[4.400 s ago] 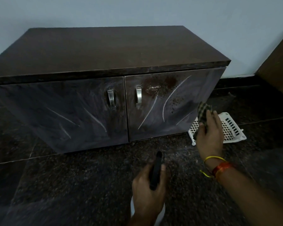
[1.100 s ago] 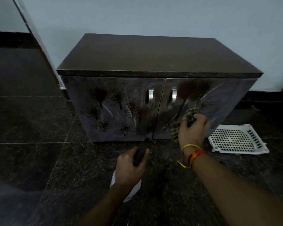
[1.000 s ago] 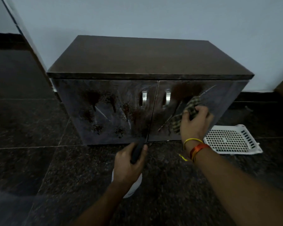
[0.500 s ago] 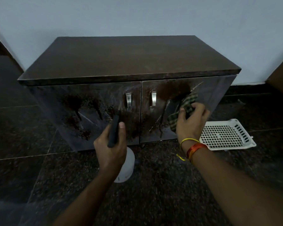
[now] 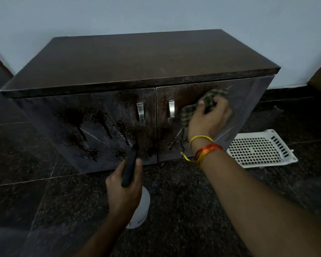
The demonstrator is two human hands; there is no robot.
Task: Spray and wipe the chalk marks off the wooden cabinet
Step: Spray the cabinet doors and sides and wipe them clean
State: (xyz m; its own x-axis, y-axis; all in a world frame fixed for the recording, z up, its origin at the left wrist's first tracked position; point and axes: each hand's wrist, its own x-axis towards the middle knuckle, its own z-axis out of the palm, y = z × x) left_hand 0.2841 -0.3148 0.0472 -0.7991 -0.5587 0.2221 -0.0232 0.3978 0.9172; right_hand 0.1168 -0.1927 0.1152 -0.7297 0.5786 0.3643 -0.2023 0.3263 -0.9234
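Both doors of the cabinet [image 5: 137, 58] are sprayed; chalk marks [image 5: 90, 133] remain. Your right hand [image 5: 208, 119] clamps the cloth [image 5: 188, 112] on the right door's upper part; your left hand [image 5: 122, 190] grips the spray bottle [image 5: 140, 210].

My right hand [image 5: 208, 119] reaches forward with the forearm stretched out, its fingers curled around a bunched cloth [image 5: 202, 106], thread bands circling the wrist. My left hand [image 5: 123, 186] sits lower and nearer to me, wrapped around a spray bottle [image 5: 135, 204], thumb up along its dark head.
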